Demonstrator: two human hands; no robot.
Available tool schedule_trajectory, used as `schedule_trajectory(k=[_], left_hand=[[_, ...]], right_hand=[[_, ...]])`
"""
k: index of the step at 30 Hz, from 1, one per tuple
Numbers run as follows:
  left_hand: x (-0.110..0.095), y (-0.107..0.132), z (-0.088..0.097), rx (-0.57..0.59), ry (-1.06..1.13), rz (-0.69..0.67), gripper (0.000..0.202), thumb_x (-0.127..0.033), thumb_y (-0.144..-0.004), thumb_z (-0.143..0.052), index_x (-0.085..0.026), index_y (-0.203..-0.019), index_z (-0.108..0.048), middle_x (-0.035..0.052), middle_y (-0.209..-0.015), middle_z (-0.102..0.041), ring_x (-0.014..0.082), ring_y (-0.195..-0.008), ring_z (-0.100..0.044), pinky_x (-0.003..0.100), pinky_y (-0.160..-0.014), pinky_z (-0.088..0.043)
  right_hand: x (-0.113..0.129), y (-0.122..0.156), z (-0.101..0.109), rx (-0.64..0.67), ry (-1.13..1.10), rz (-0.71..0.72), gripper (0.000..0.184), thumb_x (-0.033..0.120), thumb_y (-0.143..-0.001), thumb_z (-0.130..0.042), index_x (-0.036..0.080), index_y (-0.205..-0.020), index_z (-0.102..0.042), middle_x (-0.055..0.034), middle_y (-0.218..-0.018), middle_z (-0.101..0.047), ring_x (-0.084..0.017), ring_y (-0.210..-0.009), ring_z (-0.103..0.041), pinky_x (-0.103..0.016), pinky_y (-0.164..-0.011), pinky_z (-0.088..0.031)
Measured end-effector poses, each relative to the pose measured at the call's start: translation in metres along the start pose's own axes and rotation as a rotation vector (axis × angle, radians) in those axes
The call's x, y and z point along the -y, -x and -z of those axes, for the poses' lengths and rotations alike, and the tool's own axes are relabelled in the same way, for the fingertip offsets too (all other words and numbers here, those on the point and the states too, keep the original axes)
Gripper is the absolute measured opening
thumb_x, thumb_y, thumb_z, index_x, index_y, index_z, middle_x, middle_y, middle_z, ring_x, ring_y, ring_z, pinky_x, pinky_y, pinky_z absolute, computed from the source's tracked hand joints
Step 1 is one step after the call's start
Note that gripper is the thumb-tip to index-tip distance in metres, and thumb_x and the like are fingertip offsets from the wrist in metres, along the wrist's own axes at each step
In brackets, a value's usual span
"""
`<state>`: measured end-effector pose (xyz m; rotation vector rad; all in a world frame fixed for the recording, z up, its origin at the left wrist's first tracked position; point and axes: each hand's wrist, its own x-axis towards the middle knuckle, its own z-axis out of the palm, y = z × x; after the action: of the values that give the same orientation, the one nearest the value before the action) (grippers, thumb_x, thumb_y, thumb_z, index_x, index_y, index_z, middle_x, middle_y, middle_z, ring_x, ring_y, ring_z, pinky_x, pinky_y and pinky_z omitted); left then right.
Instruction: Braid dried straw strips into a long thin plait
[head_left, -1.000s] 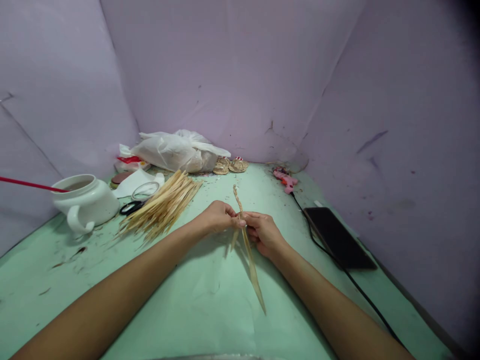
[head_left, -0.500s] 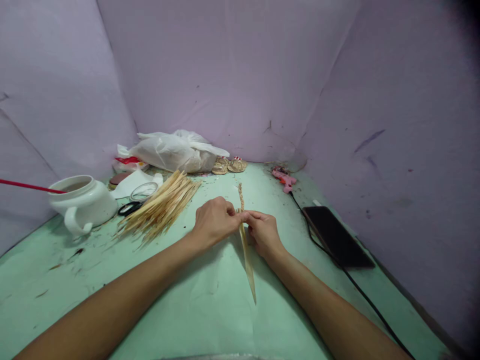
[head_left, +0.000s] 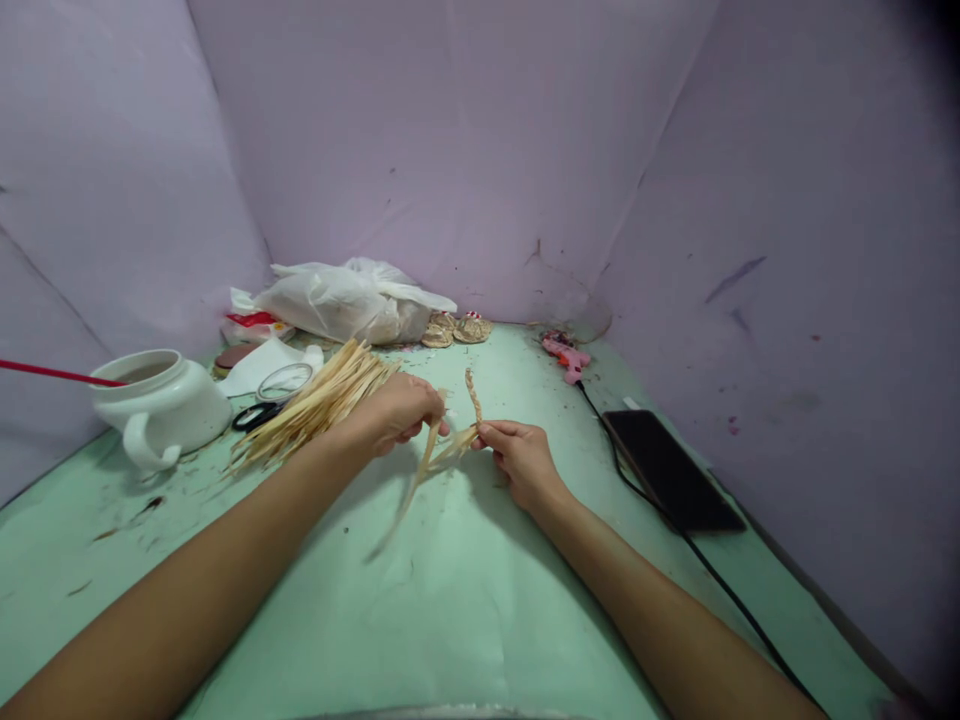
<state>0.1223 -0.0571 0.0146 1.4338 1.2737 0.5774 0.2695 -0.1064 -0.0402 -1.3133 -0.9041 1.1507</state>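
Note:
My right hand [head_left: 517,458] pinches a short braid of pale dried straw [head_left: 472,392] at its lower end, and the plaited part points up and away from me. From the pinch, loose straw strips [head_left: 452,450] run left. My left hand [head_left: 411,410] is closed on one long straw strip [head_left: 421,478], whose tail hangs down towards the table. The left fingertips are partly hidden behind the hand. Just behind my left wrist lies a bundle of cut straw [head_left: 330,395].
A white ceramic pot [head_left: 169,405] with a red stick [head_left: 60,372] stands left, near black-handled scissors [head_left: 255,416]. Behind are a white plastic bag [head_left: 345,300] and small woven pieces [head_left: 471,328]. A pink glue gun [head_left: 566,357], its black cable [head_left: 622,465] and a dark phone [head_left: 675,470] lie right.
My left hand has moved left, away from my right hand, drawing a strip out sideways. The strips that hung towards me now stretch left. My right hand keeps its pinch on the braid.

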Motion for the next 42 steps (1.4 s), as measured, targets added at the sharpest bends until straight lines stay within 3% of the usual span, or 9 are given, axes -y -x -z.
schedule_trajectory(k=[3, 7, 14, 18, 21, 26, 29, 33, 42], left_hand=[[0.001, 0.000, 0.003, 0.093, 0.013, 0.040, 0.009, -0.016, -0.056, -0.052, -0.016, -0.061, -0.045, -0.0033, -0.047, -0.049, 0.0032, -0.031, -0.024, 0.019, -0.033, -0.012], [0.006, 0.002, -0.006, 0.107, -0.124, 0.005, 0.016, -0.027, -0.057, -0.059, -0.015, -0.065, -0.053, -0.0069, -0.040, -0.035, 0.0046, -0.034, -0.025, 0.020, -0.036, -0.015], [0.011, 0.001, -0.016, 0.036, -0.362, -0.104, 0.012, -0.023, -0.052, -0.058, -0.011, -0.055, -0.058, -0.0051, -0.042, -0.036, 0.0058, -0.043, -0.029, 0.021, -0.043, -0.020], [0.009, -0.001, -0.014, -0.011, -0.321, -0.087, 0.012, -0.024, -0.053, -0.058, -0.013, -0.052, -0.053, -0.0056, -0.041, -0.034, 0.0055, -0.042, -0.027, 0.021, -0.042, -0.019], [0.006, 0.002, -0.012, 0.044, -0.282, -0.044, 0.014, -0.024, -0.055, -0.057, -0.014, -0.051, -0.048, -0.0064, -0.040, -0.031, 0.0049, -0.039, -0.024, 0.021, -0.040, -0.018], [0.000, 0.007, -0.003, 0.159, -0.305, -0.117, 0.016, -0.031, -0.063, -0.054, -0.014, -0.064, -0.052, -0.0033, -0.046, -0.043, 0.0077, -0.041, -0.037, 0.021, -0.041, -0.028], [-0.008, 0.014, 0.004, 0.207, -0.296, -0.141, 0.021, -0.032, -0.069, -0.048, -0.014, -0.058, -0.050, -0.0001, -0.050, -0.049, 0.0090, -0.045, -0.044, 0.021, -0.045, -0.034], [-0.013, 0.018, 0.005, 0.260, -0.358, -0.193, 0.021, -0.030, -0.066, -0.050, -0.014, -0.054, -0.054, -0.0002, -0.048, -0.049, 0.0079, -0.039, -0.042, 0.021, -0.041, -0.031], [0.004, 0.002, -0.004, 0.036, -0.530, -0.311, 0.018, -0.026, -0.056, -0.058, -0.012, -0.066, -0.064, -0.0030, -0.050, -0.050, 0.0077, -0.048, -0.041, 0.019, -0.045, -0.028]], right_hand=[[0.000, 0.000, 0.000, 0.047, 0.000, -0.016, 0.020, 0.028, -0.057, -0.061, 0.010, -0.064, -0.066, 0.0007, -0.049, -0.056, -0.003, -0.034, -0.023, -0.021, -0.035, -0.015], [0.000, 0.000, -0.001, 0.066, 0.001, -0.024, 0.019, 0.028, -0.057, -0.061, 0.010, -0.064, -0.065, 0.0009, -0.049, -0.055, -0.002, -0.034, -0.022, -0.021, -0.035, -0.014], [-0.003, 0.001, -0.001, 0.075, 0.070, 0.020, 0.018, 0.029, -0.061, -0.058, 0.011, -0.057, -0.063, 0.0023, -0.044, -0.050, -0.003, -0.034, -0.021, -0.020, -0.035, -0.014], [-0.007, 0.000, -0.001, 0.107, 0.192, 0.081, 0.019, 0.029, -0.062, -0.057, 0.012, -0.058, -0.064, 0.0014, -0.047, -0.053, -0.003, -0.034, -0.025, -0.020, -0.034, -0.018], [-0.009, -0.001, 0.000, 0.090, 0.240, 0.150, 0.019, 0.029, -0.063, -0.057, 0.012, -0.061, -0.065, 0.0003, -0.049, -0.055, -0.004, -0.036, -0.029, -0.019, -0.036, -0.022], [-0.011, -0.004, 0.002, -0.008, 0.196, 0.109, 0.024, 0.033, -0.063, -0.056, 0.011, -0.062, -0.065, 0.0005, -0.046, -0.052, -0.004, -0.035, -0.027, -0.019, -0.033, -0.020], [-0.011, -0.004, 0.002, -0.014, 0.182, 0.091, 0.023, 0.033, -0.062, -0.056, 0.011, -0.059, -0.064, 0.0013, -0.044, -0.050, -0.004, -0.034, -0.026, -0.019, -0.032, -0.018], [-0.010, -0.002, 0.002, 0.010, 0.172, 0.103, 0.023, 0.033, -0.061, -0.056, 0.012, -0.056, -0.063, 0.0020, -0.041, -0.048, -0.004, -0.033, -0.024, -0.019, -0.032, -0.017], [-0.010, -0.001, 0.000, 0.026, 0.165, 0.094, 0.022, 0.033, -0.061, -0.056, 0.013, -0.059, -0.065, 0.0006, -0.046, -0.054, -0.005, -0.034, -0.028, -0.020, -0.032, -0.018]])
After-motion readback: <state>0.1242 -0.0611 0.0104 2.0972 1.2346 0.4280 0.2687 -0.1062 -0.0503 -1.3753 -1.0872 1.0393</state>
